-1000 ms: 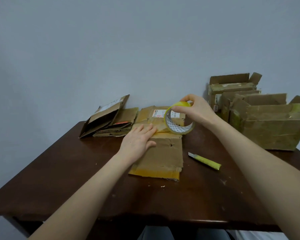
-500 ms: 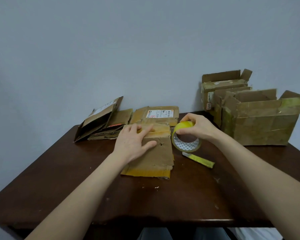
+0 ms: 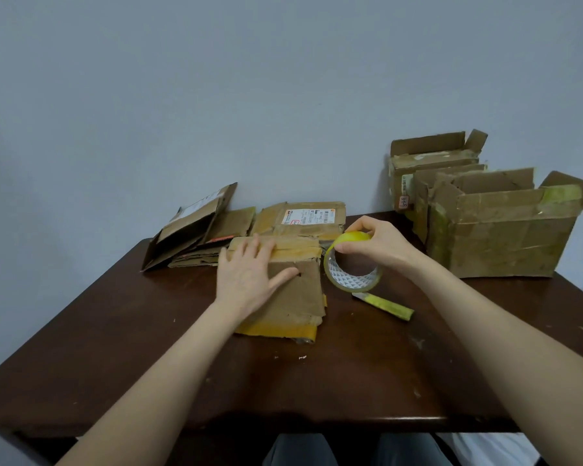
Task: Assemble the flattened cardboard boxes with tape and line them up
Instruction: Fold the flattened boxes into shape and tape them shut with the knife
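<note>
A flattened cardboard box with yellowish tape along its edges lies in the middle of the dark wooden table. My left hand presses flat on top of it, fingers spread. Just right of the box, my right hand grips the top of a yellow tape roll that stands on its edge on the table. More flattened boxes are piled at the back left, and one with a white label lies behind the box under my hand.
Assembled open boxes stand in a row at the back right against the grey wall. A yellow utility knife lies on the table below the tape roll. Small scraps dot the table's front part.
My right hand has brought the tape roll down from above the box to the table at its right side. My left hand has stayed pressed on the flattened box.
</note>
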Action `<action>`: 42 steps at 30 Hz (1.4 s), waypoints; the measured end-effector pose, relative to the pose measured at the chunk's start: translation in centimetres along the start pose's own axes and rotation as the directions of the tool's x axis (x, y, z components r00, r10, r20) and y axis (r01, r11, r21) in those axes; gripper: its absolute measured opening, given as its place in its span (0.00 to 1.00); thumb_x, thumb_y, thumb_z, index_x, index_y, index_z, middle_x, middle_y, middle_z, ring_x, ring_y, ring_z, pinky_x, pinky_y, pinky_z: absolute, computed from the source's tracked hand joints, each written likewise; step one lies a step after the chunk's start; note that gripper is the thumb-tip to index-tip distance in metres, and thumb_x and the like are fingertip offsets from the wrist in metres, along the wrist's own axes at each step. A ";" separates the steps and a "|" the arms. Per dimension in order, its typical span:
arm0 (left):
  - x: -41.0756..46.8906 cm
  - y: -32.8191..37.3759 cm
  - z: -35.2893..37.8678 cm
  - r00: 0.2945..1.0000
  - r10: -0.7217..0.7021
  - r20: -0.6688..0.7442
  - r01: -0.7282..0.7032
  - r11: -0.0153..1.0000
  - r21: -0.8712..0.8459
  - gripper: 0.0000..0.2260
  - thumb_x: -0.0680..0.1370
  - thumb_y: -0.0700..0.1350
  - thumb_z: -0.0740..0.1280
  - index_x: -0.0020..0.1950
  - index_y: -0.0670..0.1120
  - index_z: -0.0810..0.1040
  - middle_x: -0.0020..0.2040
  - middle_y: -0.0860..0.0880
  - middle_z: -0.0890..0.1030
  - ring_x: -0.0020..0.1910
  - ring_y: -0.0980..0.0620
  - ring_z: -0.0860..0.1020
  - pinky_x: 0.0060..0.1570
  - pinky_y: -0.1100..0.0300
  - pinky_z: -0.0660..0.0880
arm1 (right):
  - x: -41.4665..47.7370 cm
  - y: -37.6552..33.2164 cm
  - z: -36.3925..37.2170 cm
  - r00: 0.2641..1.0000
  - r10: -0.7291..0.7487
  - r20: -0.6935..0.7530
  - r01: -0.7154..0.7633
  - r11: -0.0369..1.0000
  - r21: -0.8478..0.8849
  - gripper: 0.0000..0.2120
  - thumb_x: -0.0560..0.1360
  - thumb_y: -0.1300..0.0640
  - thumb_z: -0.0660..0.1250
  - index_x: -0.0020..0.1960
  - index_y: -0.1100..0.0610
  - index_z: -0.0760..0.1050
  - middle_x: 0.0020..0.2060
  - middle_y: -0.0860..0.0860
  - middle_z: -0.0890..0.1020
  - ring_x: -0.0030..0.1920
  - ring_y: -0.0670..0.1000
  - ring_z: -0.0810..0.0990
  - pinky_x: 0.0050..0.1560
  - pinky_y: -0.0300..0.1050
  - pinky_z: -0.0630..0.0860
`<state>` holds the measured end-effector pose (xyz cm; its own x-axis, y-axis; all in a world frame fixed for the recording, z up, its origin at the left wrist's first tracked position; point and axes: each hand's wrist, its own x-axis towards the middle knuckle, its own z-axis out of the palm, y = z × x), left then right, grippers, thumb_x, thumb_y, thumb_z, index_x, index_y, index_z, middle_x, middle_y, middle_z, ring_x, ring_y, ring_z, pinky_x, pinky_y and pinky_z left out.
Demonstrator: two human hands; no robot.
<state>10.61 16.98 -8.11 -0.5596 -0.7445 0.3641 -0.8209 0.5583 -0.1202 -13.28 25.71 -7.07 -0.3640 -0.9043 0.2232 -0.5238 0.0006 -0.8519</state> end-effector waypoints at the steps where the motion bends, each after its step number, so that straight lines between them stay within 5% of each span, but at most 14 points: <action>1: 0.1 -0.7 -0.1 0.999 -0.038 0.037 0.039 0.998 -0.051 0.41 0.67 0.77 0.40 0.74 0.58 0.60 0.77 0.47 0.59 0.75 0.46 0.57 0.70 0.43 0.59 | 0.0 -0.1 0.3 1.000 0.005 0.007 -0.005 1.000 0.013 0.19 0.62 0.43 0.78 0.46 0.51 0.77 0.46 0.49 0.81 0.49 0.51 0.79 0.49 0.48 0.76; 5: 0.2 -1.3 -0.7 0.980 -0.080 0.180 0.115 0.974 -0.197 0.37 0.69 0.75 0.51 0.75 0.60 0.57 0.78 0.42 0.53 0.77 0.45 0.48 0.73 0.42 0.56 | -0.2 -0.4 1.6 0.999 0.030 0.014 -0.030 0.999 -0.044 0.21 0.61 0.41 0.78 0.47 0.50 0.76 0.47 0.49 0.79 0.49 0.51 0.77 0.50 0.52 0.77; 9: 0.8 1.4 -2.1 0.988 -0.030 0.149 0.030 1.000 0.001 0.42 0.68 0.76 0.40 0.76 0.55 0.57 0.77 0.43 0.58 0.76 0.44 0.55 0.70 0.36 0.53 | -0.5 -0.5 1.8 1.000 0.015 -0.016 -0.016 0.998 -0.059 0.22 0.63 0.43 0.78 0.50 0.51 0.75 0.47 0.48 0.79 0.49 0.50 0.77 0.48 0.48 0.76; 12: 0.8 5.0 -1.9 0.982 0.167 0.089 -0.156 0.981 -0.119 0.28 0.80 0.61 0.50 0.78 0.53 0.53 0.79 0.50 0.54 0.77 0.51 0.54 0.73 0.41 0.53 | -0.6 -0.8 1.9 1.000 0.013 -0.014 -0.013 0.999 -0.049 0.22 0.63 0.44 0.78 0.50 0.53 0.76 0.46 0.49 0.80 0.48 0.50 0.78 0.46 0.46 0.75; 15: 1.0 5.5 -0.9 0.987 0.154 0.046 -0.149 0.984 -0.099 0.27 0.80 0.53 0.54 0.78 0.52 0.53 0.78 0.51 0.54 0.77 0.52 0.55 0.73 0.43 0.55 | -1.1 -0.3 1.5 0.998 0.039 0.046 -0.045 0.989 0.140 0.17 0.67 0.43 0.75 0.49 0.52 0.78 0.46 0.49 0.82 0.47 0.49 0.80 0.45 0.43 0.76; 20: 1.4 3.9 -0.6 0.981 0.187 0.045 -0.182 0.979 -0.086 0.25 0.80 0.53 0.56 0.77 0.54 0.56 0.78 0.51 0.56 0.76 0.51 0.56 0.72 0.44 0.58 | -1.4 0.0 1.3 0.995 0.038 0.089 -0.052 0.985 0.162 0.05 0.76 0.49 0.68 0.48 0.49 0.79 0.43 0.46 0.82 0.43 0.44 0.79 0.39 0.35 0.72; 32: 1.6 2.1 -0.3 0.981 0.188 0.055 -0.183 0.980 -0.081 0.25 0.80 0.53 0.57 0.77 0.57 0.54 0.78 0.54 0.56 0.76 0.48 0.57 0.72 0.48 0.56 | -0.3 0.4 0.6 0.995 0.070 0.072 -0.067 0.997 -0.040 0.11 0.74 0.47 0.69 0.49 0.54 0.84 0.45 0.51 0.84 0.47 0.48 0.80 0.51 0.45 0.76; 42: 2.3 2.1 -0.2 0.997 0.041 0.065 -0.040 0.999 -0.021 0.26 0.80 0.55 0.55 0.77 0.55 0.54 0.77 0.51 0.58 0.74 0.45 0.61 0.71 0.44 0.59 | 0.8 0.5 1.3 0.997 0.067 0.033 -0.063 0.993 -0.097 0.12 0.77 0.46 0.65 0.53 0.53 0.81 0.52 0.51 0.81 0.54 0.51 0.77 0.52 0.44 0.73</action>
<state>7.63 16.45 -7.34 -0.5988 -0.7433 0.2982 -0.7956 0.5948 -0.1151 -12.86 24.47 -7.93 -0.3723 -0.9159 0.1500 -0.5723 0.0993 -0.8140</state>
